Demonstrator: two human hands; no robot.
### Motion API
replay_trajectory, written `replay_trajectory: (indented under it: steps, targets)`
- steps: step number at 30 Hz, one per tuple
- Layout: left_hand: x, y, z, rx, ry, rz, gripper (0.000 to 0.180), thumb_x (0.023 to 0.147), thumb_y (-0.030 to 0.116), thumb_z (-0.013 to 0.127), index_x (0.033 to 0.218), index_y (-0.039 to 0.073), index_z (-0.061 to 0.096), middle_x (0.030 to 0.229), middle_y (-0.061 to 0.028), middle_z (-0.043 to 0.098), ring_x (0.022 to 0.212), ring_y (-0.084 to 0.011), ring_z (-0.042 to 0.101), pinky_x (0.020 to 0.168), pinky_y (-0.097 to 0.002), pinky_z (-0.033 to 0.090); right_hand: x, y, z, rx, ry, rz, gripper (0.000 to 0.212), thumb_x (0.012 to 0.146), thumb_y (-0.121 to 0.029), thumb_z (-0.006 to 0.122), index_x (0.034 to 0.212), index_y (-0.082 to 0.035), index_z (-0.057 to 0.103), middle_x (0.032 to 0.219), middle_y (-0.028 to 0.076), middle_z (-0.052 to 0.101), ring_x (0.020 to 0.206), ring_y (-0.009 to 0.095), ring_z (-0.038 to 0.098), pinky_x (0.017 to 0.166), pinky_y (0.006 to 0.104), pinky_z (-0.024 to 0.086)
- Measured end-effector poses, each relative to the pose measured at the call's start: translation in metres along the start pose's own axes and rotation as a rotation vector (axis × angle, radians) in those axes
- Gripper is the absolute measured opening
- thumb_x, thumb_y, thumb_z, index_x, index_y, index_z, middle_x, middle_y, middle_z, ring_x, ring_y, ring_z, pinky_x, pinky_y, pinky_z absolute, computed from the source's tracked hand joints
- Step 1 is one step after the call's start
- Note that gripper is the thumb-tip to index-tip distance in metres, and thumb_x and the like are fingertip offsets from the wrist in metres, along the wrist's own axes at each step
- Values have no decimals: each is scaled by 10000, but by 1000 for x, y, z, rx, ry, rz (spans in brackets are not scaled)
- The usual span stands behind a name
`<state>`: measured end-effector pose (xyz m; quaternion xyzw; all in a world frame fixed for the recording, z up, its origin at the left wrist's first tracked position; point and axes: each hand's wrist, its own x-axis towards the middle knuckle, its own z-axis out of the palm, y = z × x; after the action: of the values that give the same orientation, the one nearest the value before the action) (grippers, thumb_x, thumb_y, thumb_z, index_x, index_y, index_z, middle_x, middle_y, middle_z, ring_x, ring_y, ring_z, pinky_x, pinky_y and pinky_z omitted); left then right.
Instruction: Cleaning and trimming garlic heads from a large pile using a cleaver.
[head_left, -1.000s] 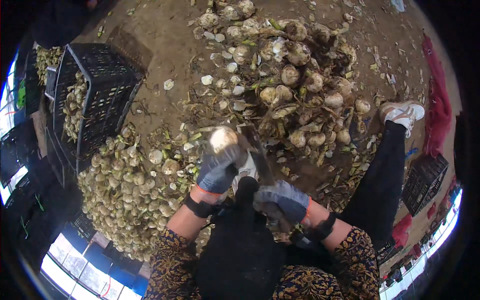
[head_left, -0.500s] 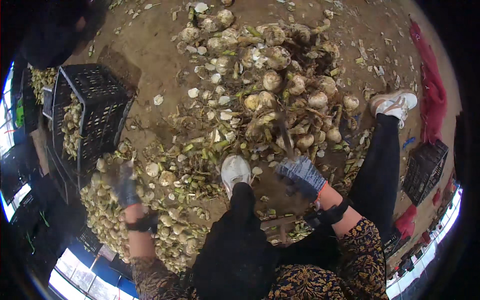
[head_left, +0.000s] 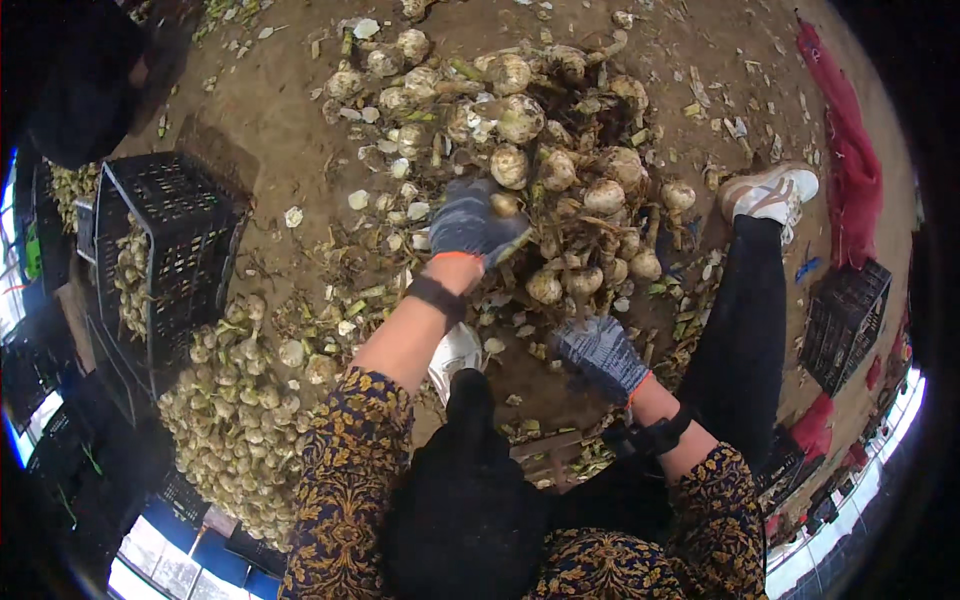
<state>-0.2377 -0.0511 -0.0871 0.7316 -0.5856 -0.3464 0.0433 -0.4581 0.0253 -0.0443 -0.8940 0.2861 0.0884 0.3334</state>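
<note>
My left hand [head_left: 472, 222], in a grey-blue knit glove with an orange cuff, reaches into the near left side of a heap of soil-stained garlic [head_left: 603, 196] with stalks. Its fingers close round a garlic bulb [head_left: 506, 205], and a cut green stalk end pokes out beside the glove. My right hand [head_left: 600, 355], gloved alike, hovers at the heap's near edge with its fingers curled. What it holds, if anything, is blurred and hidden. Trimmed garlic bulbs [head_left: 235, 410] form a dense pile at the lower left.
A black plastic crate [head_left: 185, 235] holding garlic lies tipped at the left, near a person in dark clothes [head_left: 85, 85]. Peel and stalk scraps litter the dirt floor. My shoes [head_left: 775, 200] flank the heap. Red cloth [head_left: 850, 160] and another black crate [head_left: 845, 325] lie at the right.
My left hand has moved from above the trimmed pile, up and right to the heap, and closed on a garlic bulb. My right hand stays in nearly the same place.
</note>
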Motion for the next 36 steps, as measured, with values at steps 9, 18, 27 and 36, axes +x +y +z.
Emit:
replay_trajectory:
  steps: [9, 18, 27, 36]
  targets:
    - [-85, -59, 17, -1018, 67, -130, 447, 705, 75, 657, 1085, 39, 422, 983, -71, 532, 845, -137, 520, 730, -262, 444, 23, -24, -20, 122, 51, 318, 201, 705, -247, 565, 682, -47, 553, 593, 136, 538, 600, 309, 544, 527, 384, 428]
    - [-134, -70, 7, -1398, -188, -116, 543, 643, 27, 656, 1125, 8, 407, 999, -77, 519, 863, -149, 520, 746, -260, 449, 47, -54, -45, 21, -132, 279, 316, 627, -363, 581, 727, -63, 591, 651, 160, 576, 619, 308, 573, 567, 400, 453]
    - [-137, -81, 19, -1305, -221, 8, 517, 698, 54, 618, 1159, 30, 384, 1027, -79, 516, 885, -142, 524, 784, -280, 452, 54, -59, -46, 3, -188, 212, 323, 592, -364, 597, 721, -69, 586, 625, 144, 568, 581, 309, 558, 535, 395, 438]
    - [-158, -86, 19, -1266, -227, 132, 422, 697, 73, 628, 1084, -4, 476, 1039, -104, 548, 918, -177, 547, 796, -307, 445, 55, -47, -44, 33, -251, 160, 313, 555, -350, 589, 667, -59, 569, 598, 158, 552, 579, 323, 549, 540, 412, 435]
